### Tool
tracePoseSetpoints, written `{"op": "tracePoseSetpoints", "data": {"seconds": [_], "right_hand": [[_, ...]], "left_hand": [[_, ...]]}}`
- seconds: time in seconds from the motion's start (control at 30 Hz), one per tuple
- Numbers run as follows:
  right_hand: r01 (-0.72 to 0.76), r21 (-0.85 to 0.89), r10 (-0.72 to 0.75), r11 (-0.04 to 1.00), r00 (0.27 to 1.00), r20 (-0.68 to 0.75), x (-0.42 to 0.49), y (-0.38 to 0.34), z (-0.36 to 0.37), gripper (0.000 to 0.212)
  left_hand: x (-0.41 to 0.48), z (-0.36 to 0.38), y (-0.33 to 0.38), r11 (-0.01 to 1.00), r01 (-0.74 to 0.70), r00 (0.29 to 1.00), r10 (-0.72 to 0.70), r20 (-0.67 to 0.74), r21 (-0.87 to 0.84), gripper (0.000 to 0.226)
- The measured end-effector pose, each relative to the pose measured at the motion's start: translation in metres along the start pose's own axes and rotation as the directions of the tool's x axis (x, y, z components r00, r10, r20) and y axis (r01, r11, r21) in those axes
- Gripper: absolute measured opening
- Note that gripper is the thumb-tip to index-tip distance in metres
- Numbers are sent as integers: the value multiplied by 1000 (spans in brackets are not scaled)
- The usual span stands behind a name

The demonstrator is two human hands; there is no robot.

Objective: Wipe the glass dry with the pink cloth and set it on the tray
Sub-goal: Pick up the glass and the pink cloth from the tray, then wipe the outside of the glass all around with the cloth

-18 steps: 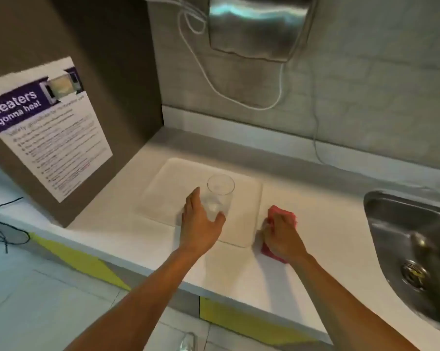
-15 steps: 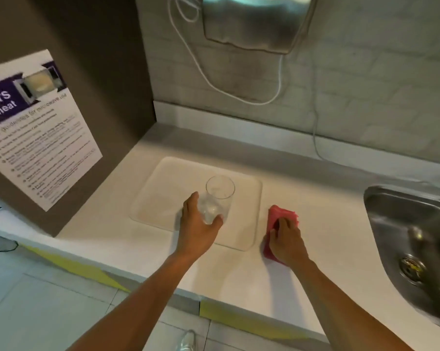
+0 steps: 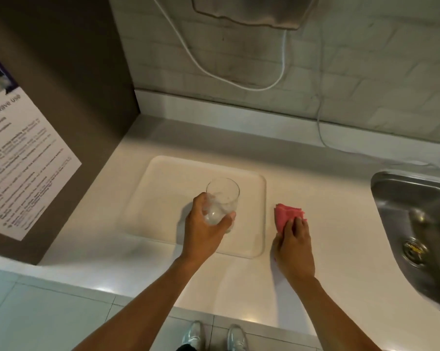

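Note:
A clear drinking glass stands upright on the cream tray, near the tray's front right part. My left hand grips the glass around its lower half, thumb on the right side and fingers on the left. The folded pink cloth lies on the white counter just right of the tray. My right hand rests flat on the cloth's near end with straight fingers, covering part of it.
A steel sink sits at the right. A brown cabinet side with a printed poster stands at the left. A tiled wall with a white cable rises behind. The counter edge runs in front, with my shoes below.
My head has come closer and looks further down. My right hand's fingers have flattened on the pink cloth. My left hand keeps its grip on the glass on the tray.

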State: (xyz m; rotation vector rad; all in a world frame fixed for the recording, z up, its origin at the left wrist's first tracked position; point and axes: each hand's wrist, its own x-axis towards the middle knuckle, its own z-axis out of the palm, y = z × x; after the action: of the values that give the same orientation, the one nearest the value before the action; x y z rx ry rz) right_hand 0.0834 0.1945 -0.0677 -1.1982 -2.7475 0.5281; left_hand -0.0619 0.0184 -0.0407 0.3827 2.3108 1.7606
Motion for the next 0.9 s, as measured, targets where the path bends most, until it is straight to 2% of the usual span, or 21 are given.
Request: {"op": "tracePoseSetpoints", "data": {"seconds": [0.1,0.2,0.27,0.33,0.43,0.53,0.6,0.67,0.73,0.8,0.87,0.9], "right_hand": [[34,163,-32,986,999,-11,0,4,-1,47],[5,386,1,923,1000,-14,2,13,-15,39],[-5,511,-1,860,1000,12,-1,21,-27,35],[-48,607,0,793,997,78,-4,26,-40,34],[-162,671,36,723,979,198,-17,24,-59,34],[-69,719,-126,691,969,213,-41,2,-79,33],[74,716,-301,694,934,195,-59,-17,-87,43],[238,638,-437,732,883,173,-72,-30,-87,53],[267,601,-457,753,869,186,-80,-38,-82,50],[175,676,-399,716,897,190,-85,-44,-80,46],[165,682,-353,712,924,144,-87,-51,-77,44],[197,650,-346,734,932,108,-87,-53,-77,45]], "left_hand": [[3,-2,4,991,69,996,-76,-52,-117,40],[-6,-2,12,926,224,970,-242,-22,-305,22],[-19,-1,14,839,345,934,-352,63,-422,16],[-34,1,16,705,486,866,-467,177,-517,18],[-57,7,18,561,638,758,-576,305,-527,26],[-82,15,19,551,682,729,-573,375,-482,28],[-97,18,19,577,645,764,-507,399,-501,46],[-110,21,20,594,595,804,-431,410,-541,62],[-121,22,21,592,581,814,-423,398,-559,62],[-129,23,21,553,598,801,-445,401,-580,48],[-133,24,22,537,614,788,-456,413,-579,36],[-133,24,23,544,613,789,-457,410,-573,38]]}}
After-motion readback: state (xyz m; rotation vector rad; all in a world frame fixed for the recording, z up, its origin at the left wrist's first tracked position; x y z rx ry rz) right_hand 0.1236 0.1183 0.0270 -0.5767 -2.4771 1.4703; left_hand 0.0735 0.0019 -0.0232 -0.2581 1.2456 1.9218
